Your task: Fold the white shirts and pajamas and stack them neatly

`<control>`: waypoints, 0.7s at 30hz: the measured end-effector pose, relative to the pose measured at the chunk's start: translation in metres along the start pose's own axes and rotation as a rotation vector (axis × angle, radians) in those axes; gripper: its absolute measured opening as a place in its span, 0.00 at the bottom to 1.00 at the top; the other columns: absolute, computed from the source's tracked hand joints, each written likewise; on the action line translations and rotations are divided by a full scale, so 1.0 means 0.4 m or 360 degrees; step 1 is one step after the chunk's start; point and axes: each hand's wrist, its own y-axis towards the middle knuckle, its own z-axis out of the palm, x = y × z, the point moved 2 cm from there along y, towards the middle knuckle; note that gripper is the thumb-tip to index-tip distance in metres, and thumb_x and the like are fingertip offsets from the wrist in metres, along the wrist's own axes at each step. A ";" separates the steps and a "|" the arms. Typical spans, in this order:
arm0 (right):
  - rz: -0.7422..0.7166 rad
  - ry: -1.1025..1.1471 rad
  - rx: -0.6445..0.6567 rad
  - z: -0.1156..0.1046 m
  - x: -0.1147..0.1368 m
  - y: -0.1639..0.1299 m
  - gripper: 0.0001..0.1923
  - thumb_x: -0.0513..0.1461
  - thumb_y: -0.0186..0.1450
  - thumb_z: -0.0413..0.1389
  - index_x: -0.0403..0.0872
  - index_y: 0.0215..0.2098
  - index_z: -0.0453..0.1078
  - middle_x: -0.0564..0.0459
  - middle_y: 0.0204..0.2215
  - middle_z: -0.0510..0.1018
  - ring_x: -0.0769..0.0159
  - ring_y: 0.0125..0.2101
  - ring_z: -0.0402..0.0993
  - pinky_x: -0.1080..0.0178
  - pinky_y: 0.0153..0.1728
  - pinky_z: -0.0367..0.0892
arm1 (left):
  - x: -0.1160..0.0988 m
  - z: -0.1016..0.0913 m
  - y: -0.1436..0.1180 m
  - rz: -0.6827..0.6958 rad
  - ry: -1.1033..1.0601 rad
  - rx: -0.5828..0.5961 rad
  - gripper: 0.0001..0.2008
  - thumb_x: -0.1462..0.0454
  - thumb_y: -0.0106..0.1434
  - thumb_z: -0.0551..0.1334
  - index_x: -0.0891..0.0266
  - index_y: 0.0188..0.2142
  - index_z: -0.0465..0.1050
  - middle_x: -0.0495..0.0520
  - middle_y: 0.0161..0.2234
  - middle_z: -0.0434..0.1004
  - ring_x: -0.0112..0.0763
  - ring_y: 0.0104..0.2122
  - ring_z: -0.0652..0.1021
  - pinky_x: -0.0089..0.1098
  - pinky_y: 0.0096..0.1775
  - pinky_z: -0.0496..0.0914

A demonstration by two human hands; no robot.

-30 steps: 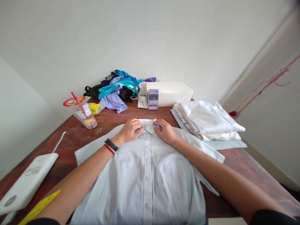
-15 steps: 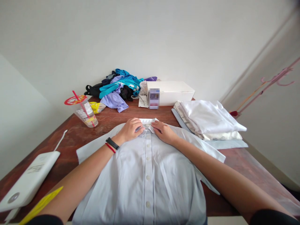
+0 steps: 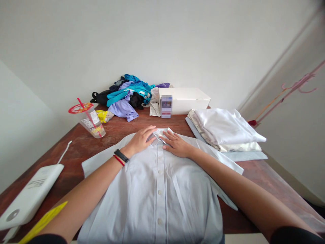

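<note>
Both hands lie flat, fingers spread, holding nothing: left hand (image 3: 139,140) and right hand (image 3: 177,145) press the shirt (image 3: 157,193) collar (image 3: 160,135) on the table (image 3: 119,130).

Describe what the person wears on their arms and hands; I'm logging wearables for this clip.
Both forearms are bare. The left wrist carries a black band with a thin red band beside it. The left hand and right hand are ungloved. Dark sleeve edges show at the picture's bottom corners.

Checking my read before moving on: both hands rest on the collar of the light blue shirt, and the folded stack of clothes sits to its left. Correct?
Not quite. In the head view both hands, left hand and right hand, do rest on the light blue shirt collar, but the folded stack sits to its right.
</note>
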 end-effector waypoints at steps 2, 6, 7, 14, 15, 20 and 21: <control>0.0022 -0.0021 0.0051 0.001 -0.003 -0.001 0.35 0.57 0.77 0.42 0.53 0.76 0.48 0.45 0.76 0.45 0.43 0.74 0.34 0.40 0.71 0.44 | -0.002 0.000 0.001 0.0030 -0.0022 0.0010 0.19 0.62 0.73 0.58 0.59 0.62 0.70 0.61 0.64 0.71 0.43 0.64 0.71 0.49 0.65 0.66; 0.0051 -0.0029 0.0101 0.001 -0.003 -0.001 0.35 0.59 0.76 0.41 0.55 0.76 0.48 0.48 0.76 0.43 0.45 0.75 0.32 0.41 0.71 0.43 | -0.006 -0.002 0.002 0.0032 -0.0009 0.0004 0.16 0.60 0.73 0.59 0.60 0.57 0.75 0.60 0.61 0.74 0.44 0.64 0.71 0.49 0.65 0.66; 0.0052 -0.0031 0.0109 0.000 -0.003 0.000 0.36 0.59 0.76 0.41 0.55 0.76 0.48 0.47 0.76 0.43 0.45 0.75 0.32 0.41 0.71 0.43 | -0.007 -0.002 0.002 0.0036 -0.0003 0.0004 0.15 0.59 0.73 0.60 0.60 0.56 0.77 0.60 0.60 0.76 0.44 0.63 0.72 0.48 0.65 0.67; 0.0061 -0.0052 0.0109 -0.002 0.003 0.001 0.36 0.58 0.76 0.43 0.54 0.76 0.49 0.46 0.76 0.44 0.42 0.74 0.33 0.39 0.71 0.44 | 0.000 0.012 -0.005 -0.0014 0.0034 0.0289 0.23 0.52 0.76 0.54 0.58 0.63 0.73 0.61 0.68 0.66 0.47 0.69 0.64 0.50 0.68 0.60; 0.0069 -0.0055 0.0103 -0.003 0.006 0.001 0.36 0.58 0.76 0.42 0.54 0.76 0.49 0.46 0.76 0.44 0.42 0.74 0.34 0.40 0.70 0.45 | 0.003 0.017 -0.007 -0.0051 0.0052 0.0362 0.25 0.51 0.77 0.52 0.58 0.65 0.70 0.63 0.71 0.60 0.48 0.71 0.60 0.51 0.68 0.59; 0.0174 -0.0058 0.0033 -0.010 0.019 0.000 0.37 0.58 0.76 0.42 0.50 0.76 0.48 0.42 0.76 0.45 0.44 0.74 0.37 0.42 0.70 0.48 | 0.017 0.032 -0.017 -0.0153 0.0163 0.0639 0.31 0.47 0.78 0.43 0.55 0.74 0.54 0.60 0.76 0.42 0.49 0.74 0.46 0.52 0.70 0.50; 0.0191 -0.0055 0.0025 -0.010 0.020 0.000 0.38 0.58 0.76 0.42 0.50 0.76 0.48 0.42 0.76 0.45 0.45 0.74 0.37 0.42 0.70 0.48 | 0.017 0.032 -0.017 -0.0157 0.0184 0.0668 0.31 0.46 0.78 0.43 0.54 0.74 0.53 0.59 0.76 0.41 0.49 0.74 0.45 0.52 0.70 0.49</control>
